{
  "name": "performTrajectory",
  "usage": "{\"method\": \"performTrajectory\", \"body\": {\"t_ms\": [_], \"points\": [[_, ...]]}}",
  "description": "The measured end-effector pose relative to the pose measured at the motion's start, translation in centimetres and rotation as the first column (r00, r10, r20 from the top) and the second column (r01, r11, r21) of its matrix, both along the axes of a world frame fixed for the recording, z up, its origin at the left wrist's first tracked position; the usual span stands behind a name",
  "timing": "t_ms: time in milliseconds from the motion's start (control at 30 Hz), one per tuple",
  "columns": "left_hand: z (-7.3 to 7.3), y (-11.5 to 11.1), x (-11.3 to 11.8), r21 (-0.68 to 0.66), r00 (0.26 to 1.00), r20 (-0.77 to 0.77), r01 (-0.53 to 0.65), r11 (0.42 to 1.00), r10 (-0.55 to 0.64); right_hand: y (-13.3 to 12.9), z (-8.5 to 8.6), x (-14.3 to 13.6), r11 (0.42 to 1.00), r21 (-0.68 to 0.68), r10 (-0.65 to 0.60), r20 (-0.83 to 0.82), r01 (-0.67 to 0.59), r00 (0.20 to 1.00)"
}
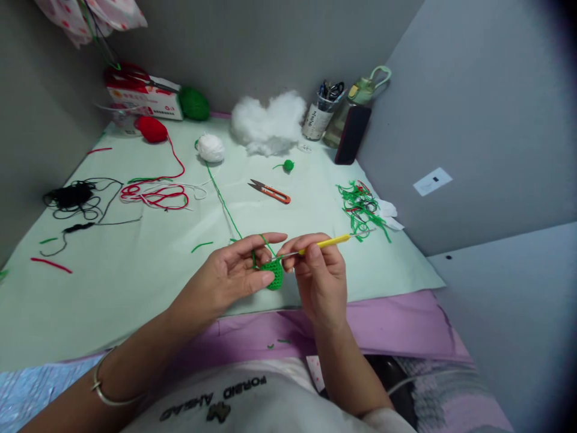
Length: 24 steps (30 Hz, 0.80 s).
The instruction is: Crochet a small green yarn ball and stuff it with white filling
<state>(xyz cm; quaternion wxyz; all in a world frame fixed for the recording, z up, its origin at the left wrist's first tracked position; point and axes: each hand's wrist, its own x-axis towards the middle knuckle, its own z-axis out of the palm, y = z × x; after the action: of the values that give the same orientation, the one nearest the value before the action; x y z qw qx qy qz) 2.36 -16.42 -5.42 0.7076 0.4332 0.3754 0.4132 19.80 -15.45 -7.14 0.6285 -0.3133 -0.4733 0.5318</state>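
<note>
Two grips were recorded. A small green crocheted piece (273,278) was pinched between thumb and fingers of the left hand (228,270), above the front part of the pale green cloth (148,282). Green yarn (225,207) was passed over the extended index finger. A yellow-handled hook (331,242) was clasped by the closed thumb and fingers of the right hand (323,282), its metal shaft being directed at the piece's upper edge (tip contact could not be told). Beyond the hands, orange-handled snips (273,192) were laid near a small green ball (288,165).
</note>
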Motion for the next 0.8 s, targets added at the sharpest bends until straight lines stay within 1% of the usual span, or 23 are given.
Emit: {"method": "performTrajectory", "body": {"t_ms": [133,233,333,433,500,567,633,700,733,767,800], "points": [[0.5,-0.1,0.3,-0.004,0.999,-0.035,-0.032,0.999,0.032,0.0,0.2,0.2,0.998,0.036,0.056,-0.014,-0.055,0.998],[0.7,-0.2,0.3,0.006,0.999,-0.037,-0.035,0.999,0.035,-0.1,0.2,0.6,0.996,0.065,0.061,0.035,-0.063,0.998],[0.8,-0.2,0.3,0.019,0.997,-0.064,-0.048,0.999,0.050,-0.4,0.4,1.0,0.991,0.126,0.034,0.118,-0.049,0.992],[1.2,-0.2,0.5,0.047,0.986,-0.132,-0.092,0.995,0.097,-0.8,0.8,1.3,0.969,0.249,-0.065,0.281,-0.007,0.957],[1.5,-0.3,0.8,0.072,0.971,-0.188,-0.135,0.988,0.146,-1.2,0.9,1.4,0.924,0.382,-0.162,0.414,-0.010,0.896],[1.6,-0.4,1.1,0.107,0.951,-0.225,-0.190,0.976,0.210,-1.4,0.8,1.4,0.851,0.522,-0.273,0.532,-0.057,0.801],[1.5,-0.5,1.4,0.133,0.936,-0.230,-0.243,0.961,0.268,-1.6,0.3,1.1,0.771,0.630,-0.407,0.598,-0.092,0.690],[1.2,-0.6,1.5,0.102,0.944,-0.170,-0.270,0.957,0.284,-1.7,-0.5,0.8,0.718,0.691,-0.523,0.612,-0.080,0.594],[1.0,-0.6,1.5,0.057,0.957,-0.109,-0.265,0.963,0.270,-1.8,-0.8,0.7,0.702,0.709,-0.561,0.602,-0.059,0.568],[0.8,-0.5,1.4,-0.005,0.970,-0.036,-0.242,0.970,0.241,-1.8,-1.1,0.6,0.689,0.724,-0.585,0.585,-0.037,0.561],[0.7,-0.5,1.2,-0.074,0.978,0.041,-0.199,0.977,0.203,-1.8,-1.3,0.5,0.684,0.729,-0.591,0.567,-0.017,0.574]]}}
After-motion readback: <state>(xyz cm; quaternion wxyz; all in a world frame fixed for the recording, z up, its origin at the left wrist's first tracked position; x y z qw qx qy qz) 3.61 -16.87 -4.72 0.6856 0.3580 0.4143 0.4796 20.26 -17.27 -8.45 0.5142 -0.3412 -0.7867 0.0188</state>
